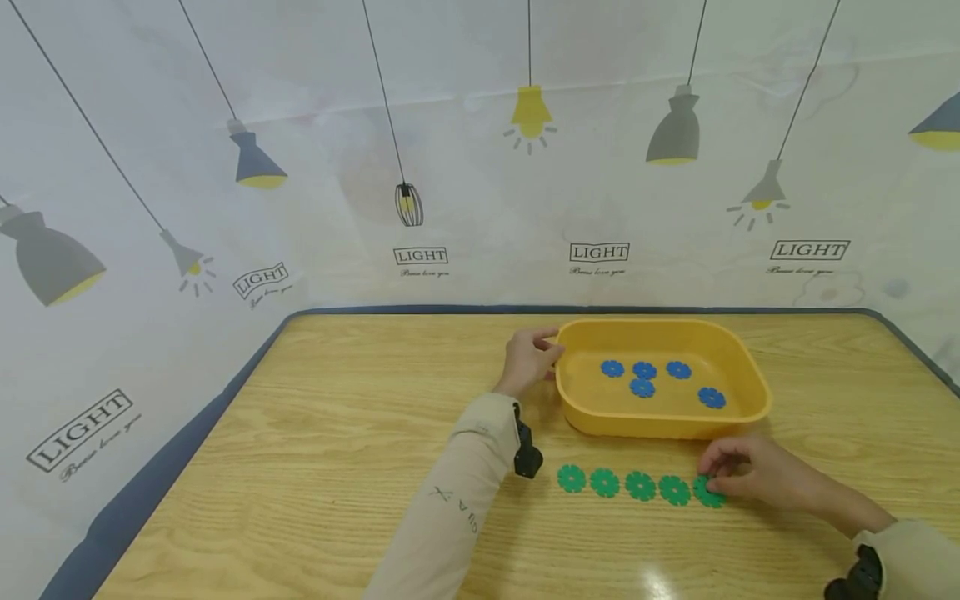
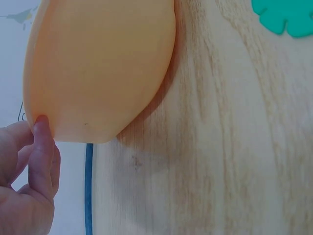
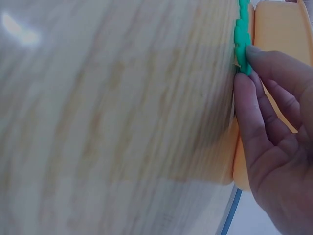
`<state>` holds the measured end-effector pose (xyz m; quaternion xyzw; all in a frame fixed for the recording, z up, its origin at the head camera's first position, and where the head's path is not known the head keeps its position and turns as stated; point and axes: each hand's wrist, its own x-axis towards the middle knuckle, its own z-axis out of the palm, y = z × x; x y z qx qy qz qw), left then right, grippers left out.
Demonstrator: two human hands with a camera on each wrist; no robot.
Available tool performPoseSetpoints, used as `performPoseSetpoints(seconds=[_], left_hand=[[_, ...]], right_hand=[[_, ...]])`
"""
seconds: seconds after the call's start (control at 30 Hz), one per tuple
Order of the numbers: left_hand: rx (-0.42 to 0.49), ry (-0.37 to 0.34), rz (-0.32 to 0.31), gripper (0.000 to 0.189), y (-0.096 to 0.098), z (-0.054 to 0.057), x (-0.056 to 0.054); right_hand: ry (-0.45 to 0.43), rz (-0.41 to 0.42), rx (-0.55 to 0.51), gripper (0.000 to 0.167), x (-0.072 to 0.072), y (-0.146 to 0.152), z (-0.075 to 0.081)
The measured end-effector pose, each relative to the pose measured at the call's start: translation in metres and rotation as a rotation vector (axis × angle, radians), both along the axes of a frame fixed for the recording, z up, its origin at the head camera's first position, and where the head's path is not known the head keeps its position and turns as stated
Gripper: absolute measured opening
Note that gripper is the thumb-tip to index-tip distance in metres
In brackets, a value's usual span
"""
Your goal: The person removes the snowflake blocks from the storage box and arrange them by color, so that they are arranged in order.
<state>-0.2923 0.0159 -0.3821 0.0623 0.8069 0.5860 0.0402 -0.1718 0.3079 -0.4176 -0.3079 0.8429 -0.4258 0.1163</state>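
Observation:
My left hand grips the left end of a yellow plastic basin, thumb and fingers at its rim; the left wrist view shows the basin's outer wall beside the fingers. Inside the basin lie several blue notched interlocking discs. In front of it, several green interlocking discs form a row on the table. At the row's right end my right hand pinches the last green disc between thumb and finger. That disc is partly hidden by the fingers in the head view.
The wooden table has a dark blue edge along its back. Behind it hangs a pale wall covering printed with lamps. A black wrist camera sits on the left sleeve, close to the row's left end.

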Motion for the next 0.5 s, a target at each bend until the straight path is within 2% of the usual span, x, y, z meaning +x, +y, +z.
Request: performPoseSetpoints(seconds=[0.3,0.4,0.5], left_hand=[[0.001,-0.009,0.003,0.034,0.0006,-0.0004,-0.0007],[0.003,-0.005,-0.003,0.034,-0.0001,-0.0003,-0.0004],[0.005,-0.007,-0.008,0.034,-0.0008,0.0001,0.0]], right_hand=[[-0.043,-0.02,0.035,0.01,0.0006,-0.002,0.0024],[-0.032,-0.041,0.063,0.01,0.0017,-0.0023,0.0048],[0.017,-0.056,0.055,0.007,0.0043,-0.0013,0.008]])
